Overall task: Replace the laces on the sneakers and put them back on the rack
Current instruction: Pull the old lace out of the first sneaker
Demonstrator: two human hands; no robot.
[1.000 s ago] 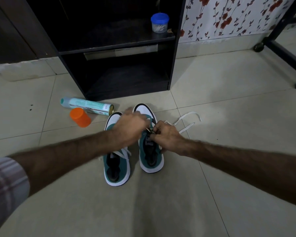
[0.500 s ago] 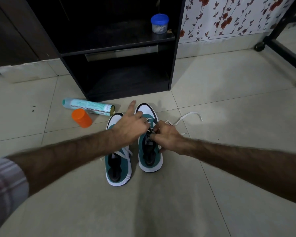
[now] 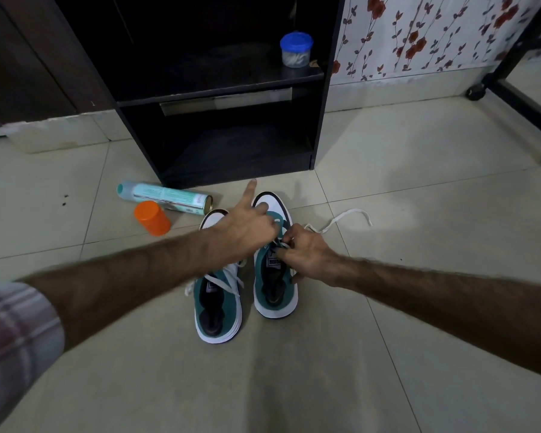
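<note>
While pinched: lace (image 3: 338, 220) between fingers (image 3: 286, 242)

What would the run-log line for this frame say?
phase: lacing | left hand: on right sneaker, forefinger out | right hand: pinching lace | rack: no sneakers

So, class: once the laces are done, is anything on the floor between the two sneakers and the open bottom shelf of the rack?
Nothing visible blocks the way. The sneakers sit just in front of the rack, with bare floor between. The spray can and orange cap lie off to the left.
</note>
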